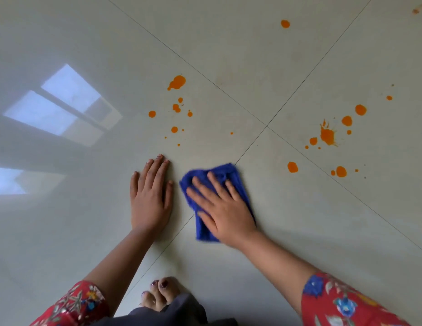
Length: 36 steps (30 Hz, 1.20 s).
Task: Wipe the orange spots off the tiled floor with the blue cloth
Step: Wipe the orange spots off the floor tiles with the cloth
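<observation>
Right grip: the right grip (223, 208) lies flat with fingers spread and straight, pressing on the folded blue terry cloth (231, 172); it clasps nothing.
Left grip: the left grip (150, 198) rests flat and unclenched on the glossy pale tiled floor (299, 231), just left of the cloth and apart from it.
Cloth: under the right grip, its edges showing past the fingertips and beside the wrist, across a grout line.
Orange spots: one scatter of round orange liquid spots (177, 82) lies beyond the left grip's fingertips; another scatter (327, 135) lies beyond and right of the right grip, clear of the cloth.
Nearer than both grips: a bare foot (160, 295).
</observation>
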Tool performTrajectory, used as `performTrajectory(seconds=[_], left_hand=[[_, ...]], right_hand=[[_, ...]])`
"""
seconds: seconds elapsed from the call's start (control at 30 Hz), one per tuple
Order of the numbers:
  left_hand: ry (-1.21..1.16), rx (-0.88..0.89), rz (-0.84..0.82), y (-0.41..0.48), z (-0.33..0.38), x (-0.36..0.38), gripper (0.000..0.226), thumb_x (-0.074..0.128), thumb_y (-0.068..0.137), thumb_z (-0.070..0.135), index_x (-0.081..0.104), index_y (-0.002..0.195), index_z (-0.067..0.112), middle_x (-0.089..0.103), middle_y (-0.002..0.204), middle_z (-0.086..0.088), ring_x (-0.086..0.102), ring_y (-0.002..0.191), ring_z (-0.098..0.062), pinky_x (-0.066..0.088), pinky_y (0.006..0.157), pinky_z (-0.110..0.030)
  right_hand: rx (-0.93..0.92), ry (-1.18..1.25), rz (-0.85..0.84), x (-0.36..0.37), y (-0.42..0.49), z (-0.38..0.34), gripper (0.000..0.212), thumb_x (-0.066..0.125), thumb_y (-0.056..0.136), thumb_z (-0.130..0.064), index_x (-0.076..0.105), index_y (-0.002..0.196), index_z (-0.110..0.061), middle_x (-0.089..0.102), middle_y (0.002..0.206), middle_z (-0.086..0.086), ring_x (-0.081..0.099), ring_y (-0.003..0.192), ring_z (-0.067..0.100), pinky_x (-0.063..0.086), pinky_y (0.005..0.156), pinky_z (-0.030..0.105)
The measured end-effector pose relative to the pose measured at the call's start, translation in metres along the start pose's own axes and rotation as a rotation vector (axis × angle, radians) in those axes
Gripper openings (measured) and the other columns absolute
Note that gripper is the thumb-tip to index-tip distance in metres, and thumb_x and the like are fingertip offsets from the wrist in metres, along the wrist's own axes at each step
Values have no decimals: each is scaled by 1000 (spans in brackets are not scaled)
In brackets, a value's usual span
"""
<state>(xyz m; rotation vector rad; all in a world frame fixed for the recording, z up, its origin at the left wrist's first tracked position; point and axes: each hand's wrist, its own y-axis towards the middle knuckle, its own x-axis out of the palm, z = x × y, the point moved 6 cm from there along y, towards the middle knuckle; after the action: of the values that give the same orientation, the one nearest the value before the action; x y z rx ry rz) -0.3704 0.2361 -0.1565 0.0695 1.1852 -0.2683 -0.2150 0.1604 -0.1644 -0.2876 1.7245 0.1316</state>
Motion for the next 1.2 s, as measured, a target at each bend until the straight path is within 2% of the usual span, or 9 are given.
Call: performTrajectory(seconds=[0.1,0.2,0.27,0.47,0.7,0.87,0.93,1.03,1.2], left_hand=[[-5,4,-4,0,0,0,48,30,99,33,32,146,24,27,156,7,14,146,-10,8,119,-37],[-15,6,-2,-1,1,0,48,31,99,33,31,147,25,26,156,9,12,146,-9,8,120,-38],[-41,3,8,1,1,-1,46,32,99,34,34,145,26,29,154,10,17,145,-10,9,119,-37],[-123,-46,132,41,-16,-28,40,36,97,35,45,135,27,43,144,6,36,134,-15,21,115,-41],[15,-232,122,90,-51,-23,53,29,100,35,19,151,27,12,160,9,6,147,-11,-3,118,-38],[39,-258,110,91,-54,-20,54,25,100,35,11,152,28,5,160,11,0,147,-7,-3,119,-40],[30,-268,111,93,-55,-19,54,24,100,37,11,152,28,4,160,11,0,147,-8,-3,119,-39],[29,-264,119,92,-56,-17,53,24,101,36,12,152,29,4,160,13,-1,147,-7,-2,118,-40],[-44,-277,166,94,-57,-22,53,19,98,35,22,150,29,13,159,14,5,146,-4,1,119,-37]], right_hand=[[-81,-48,-10,-4,-14,38,56,35,96,-43,28,151,-32,25,158,-7,23,146,23,23,111,47],[455,-31,113,-21,28,102,53,30,98,-41,31,150,-29,28,158,-6,24,146,25,26,113,50],[576,16,150,-26,61,96,54,30,98,-41,32,150,-28,29,158,-5,23,146,27,23,114,51],[-56,-91,-35,-9,9,53,56,31,98,-45,23,152,-32,18,161,-8,14,149,23,18,116,46],[429,-53,100,-24,86,84,57,27,96,-44,28,151,-27,26,159,-2,22,146,31,26,113,55],[-386,-112,-69,-5,58,29,58,34,96,-44,21,152,-34,19,160,-9,16,148,23,16,115,46],[-238,-133,-19,-12,75,64,57,32,96,-41,21,152,-33,21,159,-9,17,147,20,20,113,47],[319,-53,97,-26,101,96,57,26,97,-40,22,153,-29,20,160,-8,16,148,23,25,112,51],[-305,-34,-5,-1,100,-6,59,34,96,-43,21,152,-32,18,161,-8,15,149,23,12,116,46]])
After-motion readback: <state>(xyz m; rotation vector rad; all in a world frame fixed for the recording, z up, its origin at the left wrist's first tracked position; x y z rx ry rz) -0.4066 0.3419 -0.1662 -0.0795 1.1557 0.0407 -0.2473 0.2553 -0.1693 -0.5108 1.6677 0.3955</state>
